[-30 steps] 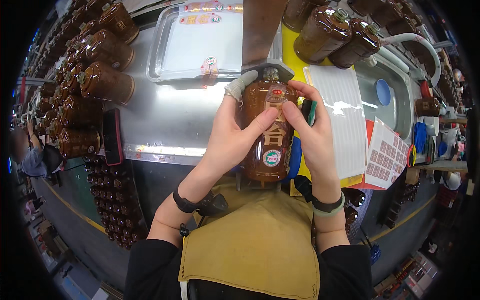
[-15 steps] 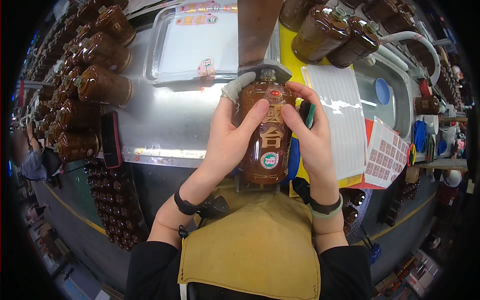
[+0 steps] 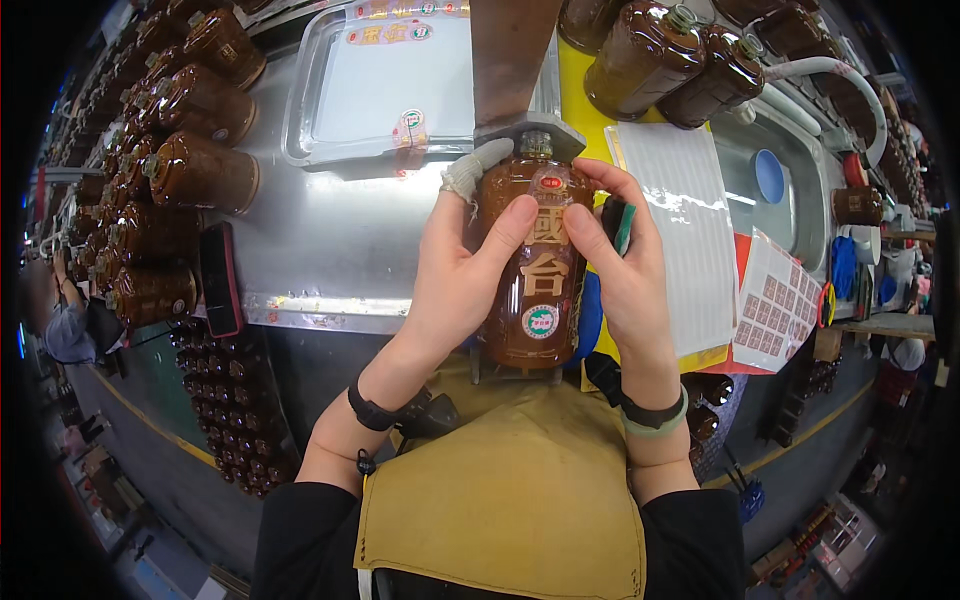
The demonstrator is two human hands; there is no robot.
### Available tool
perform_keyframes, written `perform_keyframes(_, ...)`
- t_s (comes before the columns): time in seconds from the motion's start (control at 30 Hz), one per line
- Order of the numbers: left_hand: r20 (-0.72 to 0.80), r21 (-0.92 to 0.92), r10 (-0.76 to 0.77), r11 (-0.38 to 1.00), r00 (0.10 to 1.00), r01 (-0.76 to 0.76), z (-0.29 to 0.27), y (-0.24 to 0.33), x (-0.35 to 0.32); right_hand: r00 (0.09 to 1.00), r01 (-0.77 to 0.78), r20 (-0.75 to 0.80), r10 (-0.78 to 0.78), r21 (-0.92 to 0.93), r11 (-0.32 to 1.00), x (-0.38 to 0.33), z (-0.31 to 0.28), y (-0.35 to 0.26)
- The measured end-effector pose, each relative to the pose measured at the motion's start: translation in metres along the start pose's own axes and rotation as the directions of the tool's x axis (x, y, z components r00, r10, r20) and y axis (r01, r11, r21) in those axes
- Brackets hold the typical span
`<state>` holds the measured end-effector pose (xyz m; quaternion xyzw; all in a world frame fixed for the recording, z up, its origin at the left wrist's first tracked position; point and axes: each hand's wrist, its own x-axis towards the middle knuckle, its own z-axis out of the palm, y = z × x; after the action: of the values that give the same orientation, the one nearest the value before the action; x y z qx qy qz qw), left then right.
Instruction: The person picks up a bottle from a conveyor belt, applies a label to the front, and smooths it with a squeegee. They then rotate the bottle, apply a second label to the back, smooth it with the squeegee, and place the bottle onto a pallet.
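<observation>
Bottle (image 3: 535, 270), brown glazed, lies lengthwise between both hands, neck pointing away under a metal bracket (image 3: 525, 128). Left hand (image 3: 460, 275) wraps its left flank, thumb pressed on the front label, bandaged forefinger by the neck. Right hand (image 3: 625, 275) mirrors it, thumb on the label, fingers curled behind, a green-edged dark pad (image 3: 618, 222) tucked under them.

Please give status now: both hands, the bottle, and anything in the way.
Left hand and right hand each grip brown bottle, thumbs on front label. Bottle lies neck-away in metal jig. Nothing blocking.
</observation>
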<state>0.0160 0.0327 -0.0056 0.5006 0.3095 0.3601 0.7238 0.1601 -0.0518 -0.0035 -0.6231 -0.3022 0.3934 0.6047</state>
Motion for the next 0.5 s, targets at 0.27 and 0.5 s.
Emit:
perform_keyframes(0.27, -0.003, -0.043, -0.016, 0.999, 1.0, 0.016, 0.0015, 0.0014, -0.0013, 1.0, -0.021, 0.015, 0.02, 0.058, 0.998, 0.0008, -0.0003, -0.0015)
perform_keyframes(0.5, 0.038, 0.029, 0.054, 0.998, 0.998, -0.055, -0.0019, -0.0046, -0.0028, 0.999, 0.032, 0.006, -0.031, -0.076, 0.997, -0.0025, 0.0001, 0.0)
